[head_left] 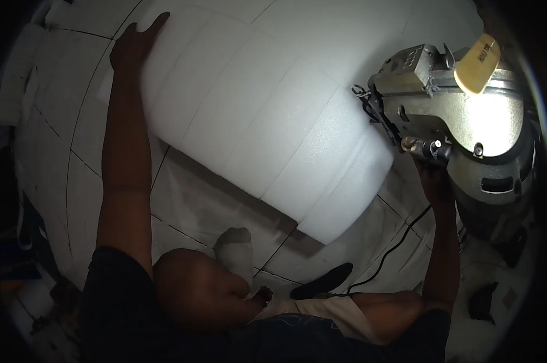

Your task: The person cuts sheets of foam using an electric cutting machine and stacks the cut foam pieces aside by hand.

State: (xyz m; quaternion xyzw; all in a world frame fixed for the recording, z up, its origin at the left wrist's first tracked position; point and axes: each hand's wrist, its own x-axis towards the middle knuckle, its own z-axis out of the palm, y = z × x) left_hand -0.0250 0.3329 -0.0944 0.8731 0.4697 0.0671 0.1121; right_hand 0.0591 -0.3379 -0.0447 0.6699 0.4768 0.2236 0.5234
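Observation:
A large white foam slab point(243, 115) with several parallel lines across it lies over the floor. My left hand point(134, 48) rests at its far left edge, fingers stretched out and thumb apart, holding nothing. On the right, a bulky power tool point(418, 112) with a silver metal housing stands at the foam's right end. My right hand point(435, 181) is wrapped at the tool's near side, mostly hidden under it. A yellow tab point(478, 63) with dark lettering sticks out from the tool's top. Whether the tool touches the foam I cannot tell.
A black cord point(397, 245) runs from near my legs up toward the tool. My bent knee point(194, 290), a light sock point(234, 251) and a dark shoe or sole point(325, 281) are close to the foam's near edge. White floor tiles point(188, 193) lie beneath.

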